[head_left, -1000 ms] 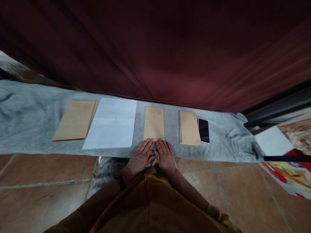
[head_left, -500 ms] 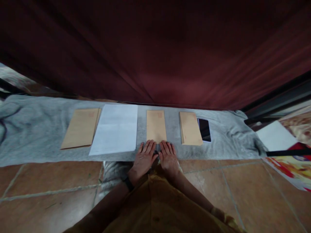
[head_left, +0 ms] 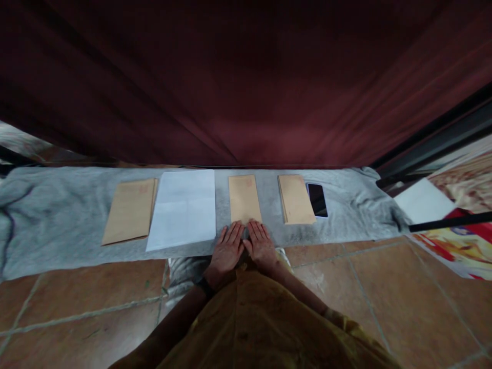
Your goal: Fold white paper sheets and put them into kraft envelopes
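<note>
On the grey cloth [head_left: 57, 220] spread over the tiled floor [head_left: 384, 287], we have our left hand [head_left: 227, 248] and our right hand [head_left: 260, 245] lying palm down, side by side, thumbs nearly touching. The fingers [head_left: 233, 233] of both are stretched out flat and kept close together, pinching nothing; their tips rest at the near short edge of the middle envelope [head_left: 244, 197], a brown one that lies lengthwise away from us, flat on the cloth. Just left of it, with a strip of cloth between, lies a white sheet [head_left: 183, 207], and beyond that a left stack of envelopes [head_left: 130, 210], its right edge tucked under or against the sheet; we cannot tell which. To the right, near but apart, is a right stack of envelopes [head_left: 295, 199] with a dark phone [head_left: 317, 200] just beside its far edge, screen up. A dark band [head_left: 203, 287] circles our left wrist, and our mustard garment [head_left: 249, 328] fills the near foreground. Behind the cloth hangs a dark red curtain [head_left: 246, 77].
</note>
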